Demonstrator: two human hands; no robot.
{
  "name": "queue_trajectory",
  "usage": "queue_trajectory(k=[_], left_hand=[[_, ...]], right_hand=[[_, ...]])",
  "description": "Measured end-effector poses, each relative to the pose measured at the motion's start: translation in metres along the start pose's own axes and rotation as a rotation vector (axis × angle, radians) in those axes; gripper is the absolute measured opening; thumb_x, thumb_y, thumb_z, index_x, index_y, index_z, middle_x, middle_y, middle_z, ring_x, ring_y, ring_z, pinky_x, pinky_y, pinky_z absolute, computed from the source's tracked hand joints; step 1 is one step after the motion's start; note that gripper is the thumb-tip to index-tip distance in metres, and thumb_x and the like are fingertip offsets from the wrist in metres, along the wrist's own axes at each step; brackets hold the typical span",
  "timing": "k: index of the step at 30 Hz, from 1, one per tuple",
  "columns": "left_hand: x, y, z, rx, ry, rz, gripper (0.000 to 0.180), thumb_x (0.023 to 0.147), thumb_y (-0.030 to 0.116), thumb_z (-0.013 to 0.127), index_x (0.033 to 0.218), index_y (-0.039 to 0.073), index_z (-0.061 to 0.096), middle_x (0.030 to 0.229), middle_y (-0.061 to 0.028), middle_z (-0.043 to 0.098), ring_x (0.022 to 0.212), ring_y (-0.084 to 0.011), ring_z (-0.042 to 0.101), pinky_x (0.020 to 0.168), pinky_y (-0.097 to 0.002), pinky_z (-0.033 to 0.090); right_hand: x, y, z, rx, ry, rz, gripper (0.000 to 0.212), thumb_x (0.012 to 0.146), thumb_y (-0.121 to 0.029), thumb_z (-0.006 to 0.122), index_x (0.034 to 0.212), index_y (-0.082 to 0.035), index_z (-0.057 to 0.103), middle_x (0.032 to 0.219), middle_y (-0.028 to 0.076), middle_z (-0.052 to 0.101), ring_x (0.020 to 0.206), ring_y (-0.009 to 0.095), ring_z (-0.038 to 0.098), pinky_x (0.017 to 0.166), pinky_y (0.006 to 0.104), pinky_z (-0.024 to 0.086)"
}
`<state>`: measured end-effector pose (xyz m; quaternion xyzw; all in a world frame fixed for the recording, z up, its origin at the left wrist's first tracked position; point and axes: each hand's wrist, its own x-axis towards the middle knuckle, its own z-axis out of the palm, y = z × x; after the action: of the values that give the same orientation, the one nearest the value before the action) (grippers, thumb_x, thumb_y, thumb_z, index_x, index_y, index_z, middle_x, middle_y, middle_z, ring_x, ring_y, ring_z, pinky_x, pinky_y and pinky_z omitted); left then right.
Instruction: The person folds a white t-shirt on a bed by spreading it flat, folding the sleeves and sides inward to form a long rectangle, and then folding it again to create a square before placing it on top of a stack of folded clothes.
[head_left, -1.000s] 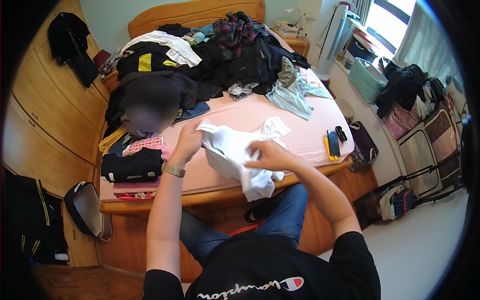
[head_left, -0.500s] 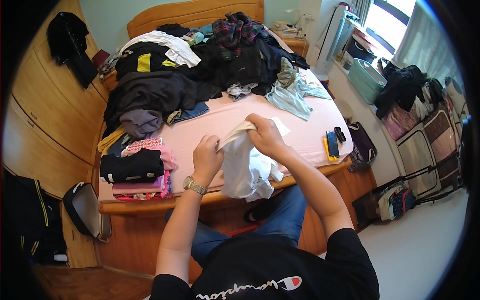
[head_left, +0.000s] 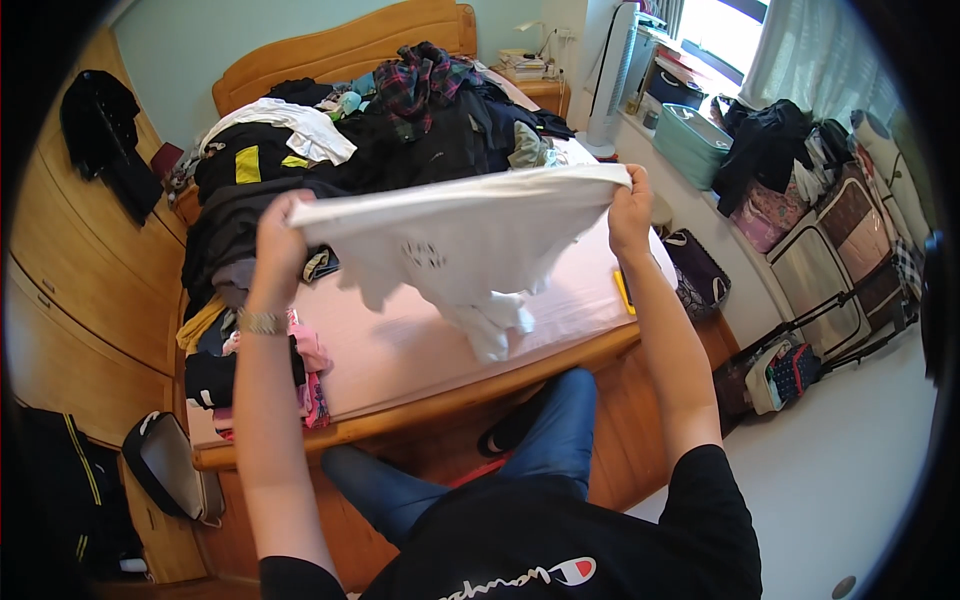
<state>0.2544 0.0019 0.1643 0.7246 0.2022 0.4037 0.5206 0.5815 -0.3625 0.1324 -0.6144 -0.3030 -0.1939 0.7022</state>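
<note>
A white shirt (head_left: 470, 240) with a small dark print is stretched wide in the air over the near part of the bed. My left hand (head_left: 280, 245) is closed on one end of its upper edge, and my right hand (head_left: 630, 210) grips the other end. The edge between them is pulled nearly straight, while the rest hangs in loose folds toward the pink sheet (head_left: 370, 385). Below my left forearm lies a stack of folded clothes (head_left: 312, 370), partly hidden by that arm.
A big heap of dark clothes (head_left: 440, 145) covers the far half of the bed. By my right forearm, a yellow item (head_left: 624, 290) lies at the bed's edge. An open case (head_left: 170, 465) stands on the floor at left; a folding cart (head_left: 815, 340) is at right.
My hands have moved far apart and upward, spreading the white shirt that was bunched between them. The head view has shifted a little to the right.
</note>
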Motion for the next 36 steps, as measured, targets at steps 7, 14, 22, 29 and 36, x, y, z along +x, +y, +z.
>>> queue_trajectory(k=[7,14,22,29,36], left_hand=[[0.048,0.125,-0.024,0.192,0.149,0.477,0.025,0.095,0.001,0.044,0.111,0.002,0.063,0.102,-0.0056,0.066,0.089,-0.0124,0.06,0.081,-0.0251,0.049],[0.01,0.019,-0.043,0.136,-0.016,-0.512,0.021,0.091,0.005,0.051,0.112,0.002,0.056,0.098,-0.0106,0.065,0.085,-0.0188,0.065,0.069,-0.0291,0.053],[-0.217,-0.084,0.056,0.139,-0.182,-0.46,0.028,0.097,0.028,0.064,0.087,0.002,0.062,0.076,-0.0027,0.061,0.064,-0.0089,0.054,0.063,-0.0254,0.046],[-0.332,-0.089,0.074,-0.699,-0.015,-0.942,0.04,0.102,0.03,0.051,0.125,-0.003,0.055,0.118,-0.0119,0.064,0.107,-0.02,0.062,0.093,-0.0359,0.049],[-0.341,-0.061,0.016,-0.511,0.321,-0.621,0.034,0.102,0.017,0.051,0.131,-0.001,0.051,0.128,-0.0153,0.061,0.112,-0.023,0.062,0.098,-0.0362,0.05]], right_hand=[[0.021,-0.092,-0.005,-0.136,-0.069,-0.237,0.01,0.09,-0.012,0.065,0.088,-0.003,0.06,0.074,0.001,0.061,0.069,0.008,0.054,0.063,0.0252,0.045],[-0.079,-0.082,0.022,-0.168,-0.78,0.236,0.02,0.085,-0.02,0.07,0.092,-0.002,0.068,0.071,0.007,0.064,0.066,0.013,0.057,0.062,0.0289,0.048],[-0.24,-0.035,0.077,-0.017,-0.72,0.51,0.019,0.082,-0.015,0.07,0.091,0.001,0.067,0.078,0.016,0.068,0.07,0.018,0.064,0.065,0.0321,0.05],[-0.36,-0.096,0.079,0.035,-1.067,0.297,0.015,0.084,-0.013,0.063,0.09,0.0,0.059,0.077,0.023,0.063,0.078,0.046,0.06,0.067,0.048,0.049],[-0.389,-0.023,0.051,-0.069,-0.893,0.659,0.02,0.087,-0.019,0.068,0.091,0.001,0.068,0.081,0.018,0.07,0.074,0.028,0.07,0.066,0.0362,0.054]])
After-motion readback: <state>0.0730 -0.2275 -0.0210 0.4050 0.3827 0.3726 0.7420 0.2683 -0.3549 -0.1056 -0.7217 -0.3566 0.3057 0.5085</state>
